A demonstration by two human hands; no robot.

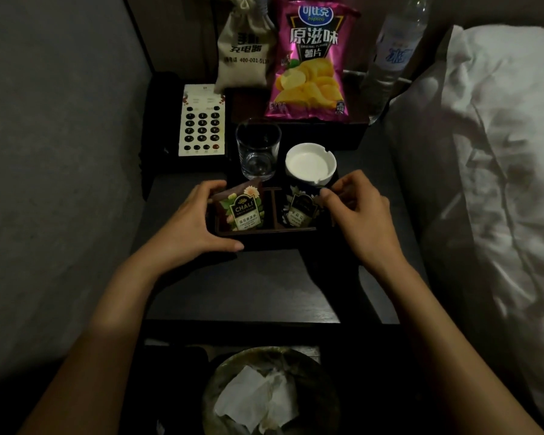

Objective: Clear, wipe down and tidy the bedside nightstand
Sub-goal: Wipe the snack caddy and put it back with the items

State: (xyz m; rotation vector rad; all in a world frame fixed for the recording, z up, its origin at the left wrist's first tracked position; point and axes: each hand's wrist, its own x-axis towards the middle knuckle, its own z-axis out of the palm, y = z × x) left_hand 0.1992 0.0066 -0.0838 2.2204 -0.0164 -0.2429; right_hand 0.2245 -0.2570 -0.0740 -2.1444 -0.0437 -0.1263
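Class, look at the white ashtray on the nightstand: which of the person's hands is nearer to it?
The right hand. It sits just below and right of the white ashtray, fingertips close to its base. The left hand grips the tea box's left end, past the glass.

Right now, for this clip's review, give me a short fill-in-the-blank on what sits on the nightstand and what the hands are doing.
1. The clear drinking glass stands to the ____ of the white ceramic ashtray.
2. The left hand holds the dark wooden ____ of tea sachets.
3. The purple bag contains potato ____.

Missing words: left; tray; chips
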